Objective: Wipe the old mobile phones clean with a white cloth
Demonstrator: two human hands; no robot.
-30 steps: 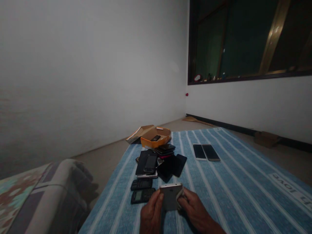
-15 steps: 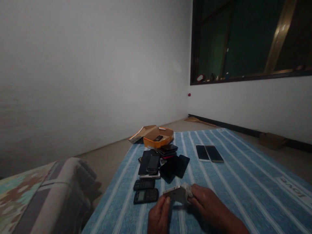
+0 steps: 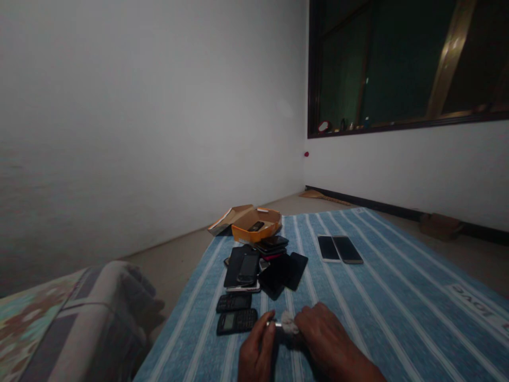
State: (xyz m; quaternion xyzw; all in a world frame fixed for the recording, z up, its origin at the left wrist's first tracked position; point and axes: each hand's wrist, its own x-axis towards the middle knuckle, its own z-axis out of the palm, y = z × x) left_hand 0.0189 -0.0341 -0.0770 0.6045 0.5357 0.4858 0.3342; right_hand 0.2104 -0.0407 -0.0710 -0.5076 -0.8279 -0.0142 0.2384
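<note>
Near the bottom centre, my left hand [image 3: 256, 347] grips the left end of a phone [image 3: 277, 324], seen nearly edge-on. A crumpled whitish cloth [image 3: 289, 323] lies against the phone's right end, and my right hand [image 3: 324, 337] is closed on it. Two keypad phones, an upper one [image 3: 234, 302] and a lower one [image 3: 237, 321], lie just left of my hands. Beyond them is a heap of dark phones [image 3: 274, 273]. A white phone [image 3: 328, 249] and a gold-edged phone [image 3: 348, 250] lie side by side to the right.
An open orange box [image 3: 258, 232] with a small phone inside stands at the far end of the blue striped cloth [image 3: 382, 276]. At the left is a blanket-covered edge [image 3: 95, 313]. A broom [image 3: 324, 197] and a brick [image 3: 440, 226] lie on the floor.
The phone in my hands has tipped from showing its flat face to nearly edge-on. My right hand has moved slightly left and turned, its knuckles now upward. The view has shifted a little.
</note>
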